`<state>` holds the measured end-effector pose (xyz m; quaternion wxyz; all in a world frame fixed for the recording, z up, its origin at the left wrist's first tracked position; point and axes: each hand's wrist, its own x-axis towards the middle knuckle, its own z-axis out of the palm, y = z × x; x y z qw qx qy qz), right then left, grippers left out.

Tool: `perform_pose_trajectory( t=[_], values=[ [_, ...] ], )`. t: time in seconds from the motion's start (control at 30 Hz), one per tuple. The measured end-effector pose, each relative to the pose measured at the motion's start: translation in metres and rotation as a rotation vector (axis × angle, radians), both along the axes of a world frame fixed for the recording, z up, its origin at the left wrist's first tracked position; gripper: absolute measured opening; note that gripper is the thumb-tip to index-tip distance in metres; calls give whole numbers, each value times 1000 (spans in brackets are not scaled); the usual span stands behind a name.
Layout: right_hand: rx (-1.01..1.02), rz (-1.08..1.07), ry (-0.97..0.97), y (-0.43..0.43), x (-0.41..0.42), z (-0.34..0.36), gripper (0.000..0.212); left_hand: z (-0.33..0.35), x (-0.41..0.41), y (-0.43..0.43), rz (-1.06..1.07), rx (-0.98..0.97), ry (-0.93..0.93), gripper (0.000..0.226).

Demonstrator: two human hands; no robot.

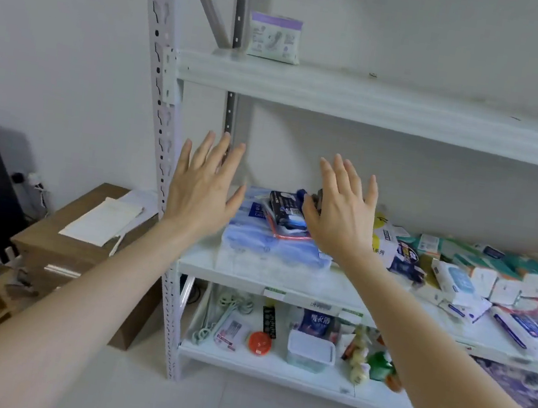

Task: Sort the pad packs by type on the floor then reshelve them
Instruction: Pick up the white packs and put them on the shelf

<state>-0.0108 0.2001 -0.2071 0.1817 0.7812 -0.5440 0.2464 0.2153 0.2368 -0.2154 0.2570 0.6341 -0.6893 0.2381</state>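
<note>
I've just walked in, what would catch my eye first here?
The left hand and right hand reach out, spread open, before a white shelf unit. On the middle shelf below, a dark pack lies atop a blue pack, with a jumble of packs to the right. One purple-topped pad pack stands alone on the upper shelf.

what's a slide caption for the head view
Open left hand and right hand hover by the blue pack on the middle shelf; a purple pad pack stands above.
</note>
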Motion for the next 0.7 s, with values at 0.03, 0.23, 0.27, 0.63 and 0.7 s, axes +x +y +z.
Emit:
perform_pose_trajectory(
  t=[0.03, 0.23, 0.27, 0.63, 0.7],
  values=[
    [21, 5, 20, 10, -7, -12, 63, -12, -7, 11, -1, 24, 4, 64],
    [175, 15, 115, 77, -47, -86, 66, -97, -52, 78, -20, 188, -13, 64],
    [201, 16, 128, 90, -53, -100, 66, -111, -58, 89, -27, 214, -20, 64],
    [614, -72, 153, 271, -111, -291, 67, -283, -113, 237, -92, 535, -76, 65],
    [678, -77, 151, 300, -118, -319, 64, -313, -120, 264, -90, 596, -63, 66]
  ],
)
